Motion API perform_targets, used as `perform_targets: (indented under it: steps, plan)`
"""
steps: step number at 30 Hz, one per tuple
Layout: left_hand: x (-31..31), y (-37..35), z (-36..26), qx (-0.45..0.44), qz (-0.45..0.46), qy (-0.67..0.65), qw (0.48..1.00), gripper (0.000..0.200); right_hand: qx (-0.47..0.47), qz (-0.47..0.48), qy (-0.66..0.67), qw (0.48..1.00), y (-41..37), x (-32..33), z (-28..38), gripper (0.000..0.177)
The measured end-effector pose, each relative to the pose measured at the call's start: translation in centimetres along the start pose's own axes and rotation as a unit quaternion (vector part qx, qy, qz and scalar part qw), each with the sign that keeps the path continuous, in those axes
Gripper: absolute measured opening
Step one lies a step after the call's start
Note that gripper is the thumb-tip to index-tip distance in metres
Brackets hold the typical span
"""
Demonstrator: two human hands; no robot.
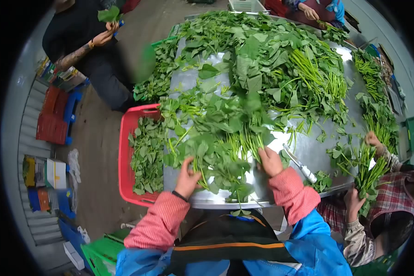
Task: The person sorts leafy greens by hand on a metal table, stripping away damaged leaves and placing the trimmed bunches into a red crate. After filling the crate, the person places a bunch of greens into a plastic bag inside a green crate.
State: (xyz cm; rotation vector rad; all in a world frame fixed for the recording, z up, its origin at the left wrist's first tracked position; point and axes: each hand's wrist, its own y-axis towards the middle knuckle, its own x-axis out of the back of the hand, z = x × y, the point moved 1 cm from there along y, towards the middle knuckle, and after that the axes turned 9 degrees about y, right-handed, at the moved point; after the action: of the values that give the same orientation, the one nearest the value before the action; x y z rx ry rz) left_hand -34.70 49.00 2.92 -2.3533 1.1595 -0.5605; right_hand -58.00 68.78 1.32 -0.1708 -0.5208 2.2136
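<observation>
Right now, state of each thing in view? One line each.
Left hand: fingers curled by green stems, grip unclear
Right hand: closed on green stems
Leafy greens: heaped and spread loosely
Metal table: mostly covered, bare patches showing
White-handled tool: lying on metal table, unheld
Red crate: open-topped, leafy greens inside
Co-worker's bundle: gathered, held

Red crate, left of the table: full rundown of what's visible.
The red crate looks plastic, open-topped, with rounded corners and what looks like a handle slot in its far rim. It sits beside the left edge of the metal-looking table, holding loose leafy greens against its inner walls. Its right side is mostly hidden; its underside isn't visible.
</observation>
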Motion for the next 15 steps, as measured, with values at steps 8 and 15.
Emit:
perform_targets:
  steps: [8, 15]
  plan:
    - [0.9, -4.1, -5.7, -0.309, -0.219, 0.293, 0.878, 0.037, 0.089, -0.086, -0.012, 0.992, -3.3, 2.8, 1.2, 0.031]
    - [-7.3, -0.2, -5.7, -0.182, 0.119, -0.023, 0.976, 0.037, 0.258, -0.137, 0.084, 0.953, -5.6, -1.3, 3.8, 0.026]
